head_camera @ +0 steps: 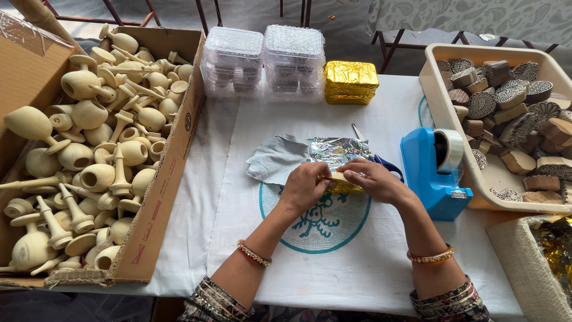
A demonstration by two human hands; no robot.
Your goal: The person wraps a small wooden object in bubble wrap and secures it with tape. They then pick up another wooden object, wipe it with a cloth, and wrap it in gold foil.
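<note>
A: What are we holding?

B: Our left hand [305, 186] and right hand [372, 179] are together at the centre of the table, both pinched on a small block [344, 182] half wrapped in gold foil. It sits over a crinkled silver foil sheet [335, 149], with blue-handled scissors [384, 162] just behind the right hand.

A: And the containers?

B: At nine o'clock we have an open cardboard box [170, 197] heaped with pale unpainted wooden pieces [98, 149], bulb-shaped pots and stemmed bits. At two o'clock a cream plastic tray [438, 101] holds carved wooden printing blocks [506, 101]. At twelve o'clock stand two stacks of clear plastic boxes [262, 59]; we cannot tell what is inside them. Beside them lies a gold-wrapped package [351, 81]. At four o'clock a woven basket [527, 268] shows gold foil inside.

A: The surface?

B: A white cloth [357, 274] with a teal round print [316, 223] covers the table. A blue tape dispenser [432, 170] stands at three o'clock, near the tray. Beyond the table we see a grey floor and metal chair legs [390, 45].
</note>
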